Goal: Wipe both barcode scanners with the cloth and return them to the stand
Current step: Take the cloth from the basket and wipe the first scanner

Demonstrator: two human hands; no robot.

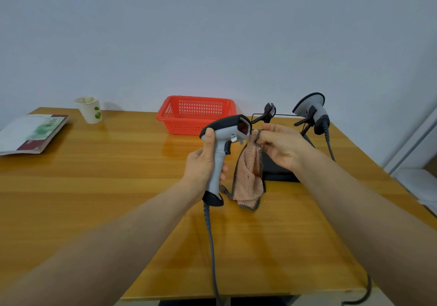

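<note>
Currently, the left hand (201, 164) grips the grey handle of the first barcode scanner (224, 128), fingers and thumb wrapped round it. This scanner is held upright above the wooden table (94, 187), its black-hooded head at the top and its red scan window facing right. Its grey cable (211, 246) leaves the black foot of the handle and runs down past the front table edge.

The right hand (283, 147) pinches the top corner of the pink cloth (248, 175), just beside the scan window. The rest of the cloth, edged with a dark checked border, hangs down between the two hands. Whether its lower end touches the table cannot be told.

The black stand (279, 173) sits on the table behind the right hand and is partly hidden by it. Its left clip (269, 112) rises just above the right hand. The second barcode scanner (309, 107) is seated in the right clip, head uppermost, with its own cable trailing down.

Behind the hands stands a red plastic basket (196, 114). At far left are a paper cup (88, 109) and a booklet (30, 133).
</note>
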